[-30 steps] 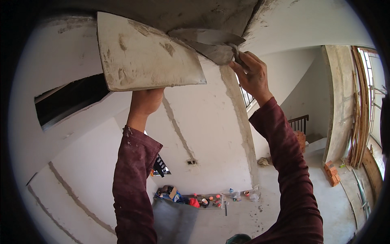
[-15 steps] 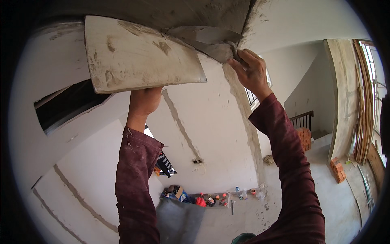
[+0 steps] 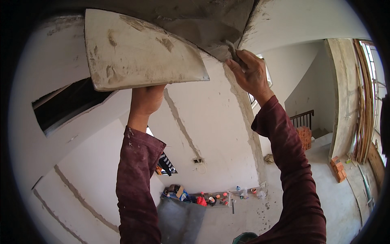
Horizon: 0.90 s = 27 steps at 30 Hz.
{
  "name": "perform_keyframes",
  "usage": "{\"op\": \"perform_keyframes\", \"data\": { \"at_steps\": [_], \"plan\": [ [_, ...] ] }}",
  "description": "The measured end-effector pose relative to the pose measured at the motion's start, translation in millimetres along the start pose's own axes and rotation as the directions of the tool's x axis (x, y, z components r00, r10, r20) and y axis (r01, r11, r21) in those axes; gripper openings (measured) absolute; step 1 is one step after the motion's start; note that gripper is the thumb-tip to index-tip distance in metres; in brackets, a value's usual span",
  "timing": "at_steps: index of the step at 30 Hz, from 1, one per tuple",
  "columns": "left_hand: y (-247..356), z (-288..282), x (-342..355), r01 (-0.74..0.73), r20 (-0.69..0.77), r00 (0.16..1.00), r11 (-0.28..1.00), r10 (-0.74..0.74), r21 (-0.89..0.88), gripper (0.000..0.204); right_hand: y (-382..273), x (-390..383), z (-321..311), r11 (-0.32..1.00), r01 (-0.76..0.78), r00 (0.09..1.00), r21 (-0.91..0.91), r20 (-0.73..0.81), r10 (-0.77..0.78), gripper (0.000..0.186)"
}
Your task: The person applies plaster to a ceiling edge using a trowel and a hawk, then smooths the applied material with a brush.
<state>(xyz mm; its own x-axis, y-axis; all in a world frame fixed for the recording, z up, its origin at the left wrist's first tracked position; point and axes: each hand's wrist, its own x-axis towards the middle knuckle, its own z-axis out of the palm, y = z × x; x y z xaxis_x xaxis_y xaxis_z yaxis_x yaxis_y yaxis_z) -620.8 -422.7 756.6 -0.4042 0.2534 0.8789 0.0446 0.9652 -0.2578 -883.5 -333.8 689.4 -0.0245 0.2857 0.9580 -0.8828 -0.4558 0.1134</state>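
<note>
My left hand (image 3: 148,99) is raised and closed beneath a hawk (image 3: 142,53), a pale, stained board with smears of plaster, its grip hidden under the board. To its right, my right hand (image 3: 252,73) is wrapped round the handle of a plastering trowel (image 3: 232,49). The trowel's blade lies up against the dark grey wet plaster (image 3: 183,16) overhead and is hard to pick out from it. Hand and trowel are near the corner where the grey surface meets a white one. The far edge of the hawk comes close to the plaster.
A dark rectangular opening (image 3: 71,105) is at left. The white wall (image 3: 215,134) carries grey filled strips and a socket box (image 3: 198,161). Far below are a grey sheet (image 3: 178,219), assorted bottles and bags, stacked bricks (image 3: 338,168), and tall wooden strips (image 3: 360,105) at right.
The trowel's blade has gone from tilted off the overhead plaster to nearly flat against it. The hawk has shifted slightly upward. Both hands keep their grip.
</note>
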Motion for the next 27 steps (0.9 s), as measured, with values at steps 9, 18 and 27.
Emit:
{"op": "perform_keyframes", "data": {
  "at_steps": [9, 18, 27],
  "plan": [
    [-15, -5, -4, -0.137, 0.026, 0.99, 0.946, 0.135, 0.293, 0.028, 5, -37, -26, 0.997, -0.061, 0.998, -0.04, 0.012, 0.061, 0.023],
    [-11, 1, -1, -0.116, -0.001, 0.993, 0.971, 0.119, 0.209, 0.032, 6, -2, -14, 0.997, 0.018, 1.0, -0.076, 0.01, -0.017, 0.025],
    [-9, 2, -3, -0.151, 0.031, 0.988, 0.941, 0.149, 0.302, 0.024, -14, -15, -47, 0.999, 0.014, 0.997, -0.049, 0.08, -0.01, 0.023]
  ]
}}
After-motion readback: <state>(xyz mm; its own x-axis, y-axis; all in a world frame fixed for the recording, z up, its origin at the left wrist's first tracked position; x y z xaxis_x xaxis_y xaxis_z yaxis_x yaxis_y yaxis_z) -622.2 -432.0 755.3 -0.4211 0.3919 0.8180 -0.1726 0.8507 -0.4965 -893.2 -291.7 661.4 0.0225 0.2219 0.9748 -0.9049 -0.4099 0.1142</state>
